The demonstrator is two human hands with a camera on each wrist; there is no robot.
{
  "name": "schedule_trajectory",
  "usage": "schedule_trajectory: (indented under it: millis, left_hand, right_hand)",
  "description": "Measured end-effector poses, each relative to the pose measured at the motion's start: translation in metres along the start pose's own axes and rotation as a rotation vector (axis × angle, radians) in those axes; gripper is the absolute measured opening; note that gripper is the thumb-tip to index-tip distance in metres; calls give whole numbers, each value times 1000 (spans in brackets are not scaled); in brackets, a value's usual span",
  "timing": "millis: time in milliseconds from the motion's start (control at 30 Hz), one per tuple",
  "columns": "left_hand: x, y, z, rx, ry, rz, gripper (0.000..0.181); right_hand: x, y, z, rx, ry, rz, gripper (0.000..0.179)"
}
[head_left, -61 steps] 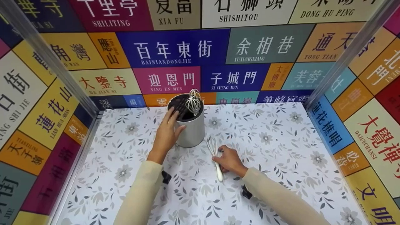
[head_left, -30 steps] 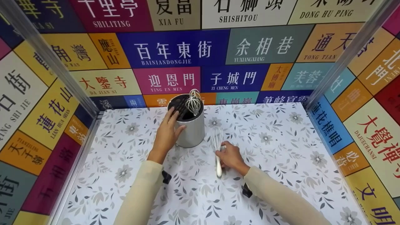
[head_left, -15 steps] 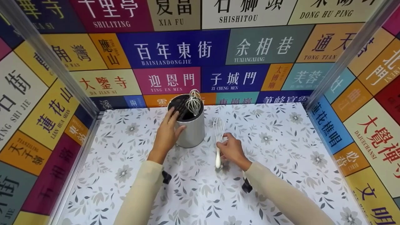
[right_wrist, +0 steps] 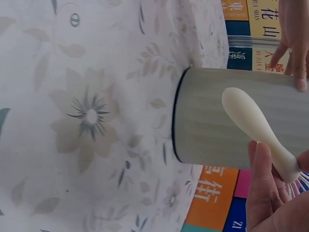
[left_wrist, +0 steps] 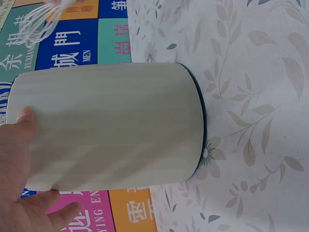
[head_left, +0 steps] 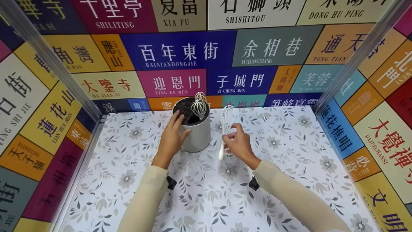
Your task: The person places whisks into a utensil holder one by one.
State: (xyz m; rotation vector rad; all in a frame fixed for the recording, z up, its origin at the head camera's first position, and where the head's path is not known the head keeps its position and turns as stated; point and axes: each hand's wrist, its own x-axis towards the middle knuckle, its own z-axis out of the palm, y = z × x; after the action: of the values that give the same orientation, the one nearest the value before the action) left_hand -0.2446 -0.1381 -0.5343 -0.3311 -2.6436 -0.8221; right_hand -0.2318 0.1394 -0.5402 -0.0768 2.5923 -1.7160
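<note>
A light-grey cylindrical utensil holder [head_left: 197,138] with a black slotted top stands upright on the table. My left hand [head_left: 172,138] grips it near the rim; the left wrist view has the thumb [left_wrist: 25,123] on its side. A wire whisk [head_left: 199,105] sticks up out of the top, its lower part hidden inside. Right of the holder, my right hand [head_left: 238,141] pinches a second whisk with a white handle [head_left: 221,151] where handle and wires meet. Its wires point up, and it is raised off the table. In the right wrist view the handle [right_wrist: 248,113] appears before the holder.
A white floral cloth [head_left: 273,193] covers the table. Panels of coloured signs [head_left: 180,48] wall it in at the back and both sides, with clear corner posts [head_left: 354,58]. Both wrists wear small black devices [head_left: 254,183].
My right hand has lifted the white-handled whisk from low over the table, moving it away from me and turning it more upright. The left hand and holder have stayed still.
</note>
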Motion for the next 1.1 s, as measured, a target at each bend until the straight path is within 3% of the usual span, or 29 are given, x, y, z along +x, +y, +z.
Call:
schedule_trajectory:
  millis: [667,1100]
  left_hand:
    - [-1,-1,1,7,-9,-4,67]
    - [-1,-2,1,25,2,9,67]
  right_hand:
    - [14,-56,3,70,49,-110,46]
    - [25,-93,10,101,73,-252,46]
